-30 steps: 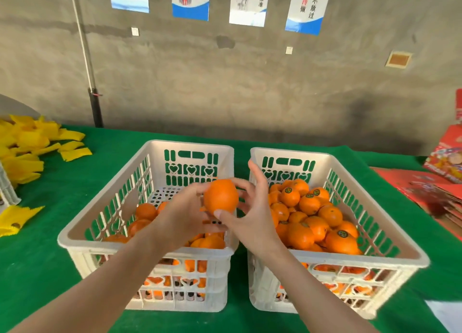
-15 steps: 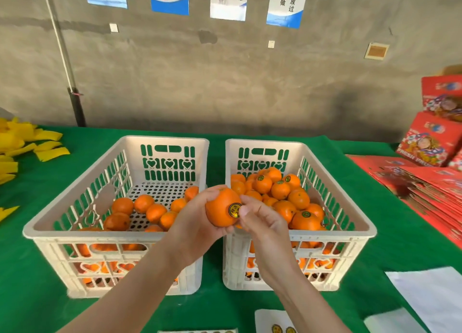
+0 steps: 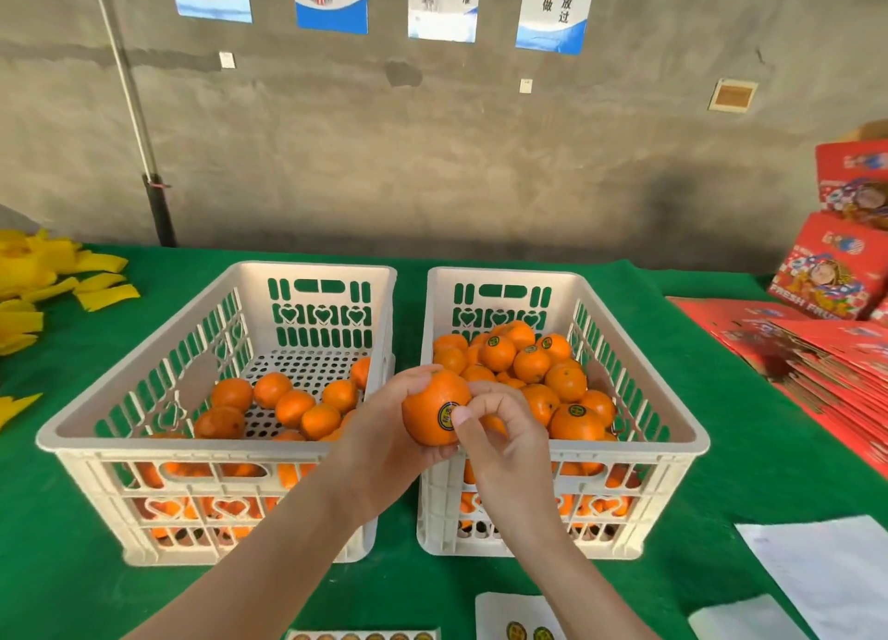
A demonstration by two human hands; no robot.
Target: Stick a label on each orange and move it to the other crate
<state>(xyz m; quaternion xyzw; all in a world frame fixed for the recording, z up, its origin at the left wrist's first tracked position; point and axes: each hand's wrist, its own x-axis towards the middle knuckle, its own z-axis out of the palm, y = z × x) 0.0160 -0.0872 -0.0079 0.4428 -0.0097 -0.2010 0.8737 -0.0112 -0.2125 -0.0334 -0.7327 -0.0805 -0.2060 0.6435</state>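
Note:
My left hand [image 3: 384,440] grips an orange [image 3: 430,411] above the gap between the two white crates. A round dark label [image 3: 448,416] sits on the orange's near side. My right hand [image 3: 504,435] has its fingers curled, and its thumb tip presses on the label's edge. The left crate [image 3: 144,389] holds several plain oranges [image 3: 288,406]. In the right crate [image 3: 639,375] lie several oranges [image 3: 533,365], many showing labels. Sticker sheets [image 3: 524,625] lie at the near table edge.
The crates stand side by side on a green cloth [image 3: 745,447]. Yellow paper scraps [image 3: 33,293] lie at the far left. Red flat cartons [image 3: 831,351] pile up at the right, white paper sheets [image 3: 826,577] near right. A grey wall with posters stands behind.
The orange was turned so that its label faces me, and my right thumb came onto the label. The hands and orange sank toward the crates' near rims as the camera pulled back.

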